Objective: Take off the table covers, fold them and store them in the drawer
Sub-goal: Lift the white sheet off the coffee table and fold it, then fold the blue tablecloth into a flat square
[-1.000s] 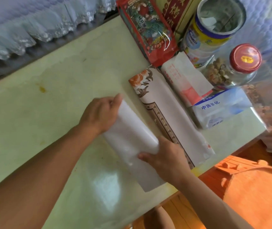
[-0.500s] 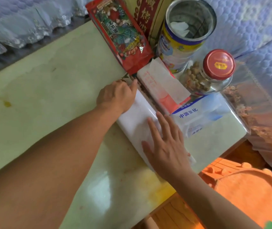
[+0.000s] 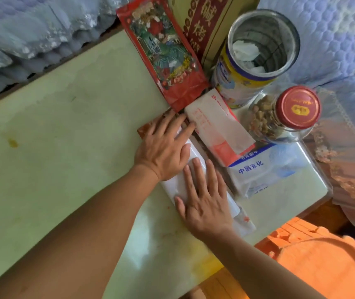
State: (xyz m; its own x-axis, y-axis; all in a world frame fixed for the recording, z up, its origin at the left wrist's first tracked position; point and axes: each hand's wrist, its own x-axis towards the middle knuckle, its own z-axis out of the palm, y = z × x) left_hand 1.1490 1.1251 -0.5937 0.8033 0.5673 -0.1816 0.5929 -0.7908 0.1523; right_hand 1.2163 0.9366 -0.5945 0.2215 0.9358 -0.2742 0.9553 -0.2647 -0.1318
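Note:
A table cover, folded into a narrow white strip with an orange patterned corner at its far end, lies on the pale green tabletop. My left hand lies flat on the strip's far half, fingers straight. My right hand presses flat on its near half, fingers spread. Most of the strip is hidden under both hands.
Right beside the strip lie a white and red packet and a blue and white tissue pack. Behind stand a red snack bag, an open tin, a red-lidded jar and a box. An orange stool sits below the table edge.
The white half has been folded over the patterned half, closing the strip. Both hands went from holding the fold to lying flat on it, the left hand sliding toward the far end.

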